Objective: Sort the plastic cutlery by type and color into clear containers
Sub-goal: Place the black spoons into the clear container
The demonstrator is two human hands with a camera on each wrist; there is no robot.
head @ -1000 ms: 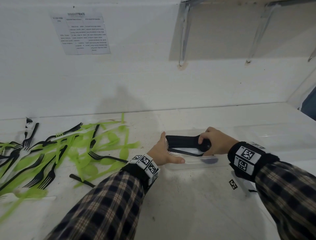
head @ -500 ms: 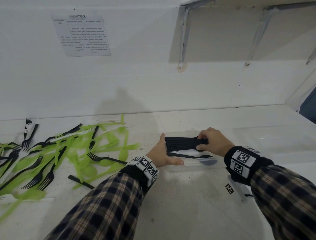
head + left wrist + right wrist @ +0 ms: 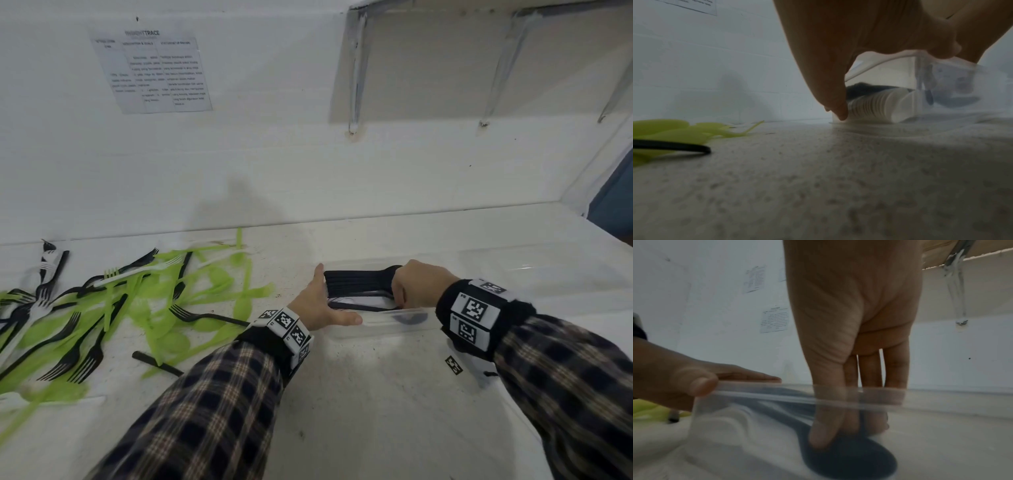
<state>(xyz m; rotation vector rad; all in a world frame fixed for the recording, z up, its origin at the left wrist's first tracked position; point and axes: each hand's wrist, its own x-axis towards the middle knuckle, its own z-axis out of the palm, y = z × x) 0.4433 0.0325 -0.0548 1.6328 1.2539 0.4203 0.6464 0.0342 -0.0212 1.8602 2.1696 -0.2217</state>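
Note:
A clear container (image 3: pixel 376 327) lies on the white table in front of me. My left hand (image 3: pixel 318 305) braces its left end, fingers straight along the end wall and thumb along the near wall. My right hand (image 3: pixel 418 284) grips a stack of black spoons (image 3: pixel 359 281) by the bowl end, handles pointing left, low inside the container. In the right wrist view my fingers (image 3: pixel 826 434) reach past the container rim (image 3: pixel 777 397) onto a black spoon bowl (image 3: pixel 855 459). The left wrist view shows white stacked cutlery (image 3: pixel 875 105) inside the container wall (image 3: pixel 951 91).
A loose pile of green, black and white cutlery (image 3: pixel 120 308) covers the table's left side. One black fork (image 3: pixel 205 317) lies close to my left wrist. More clear containers (image 3: pixel 548 274) stand at the right. The wall runs along the back.
My right hand has lowered the stack of black spoons deeper into the container and shifted slightly left. My left hand has stayed at the container's left end.

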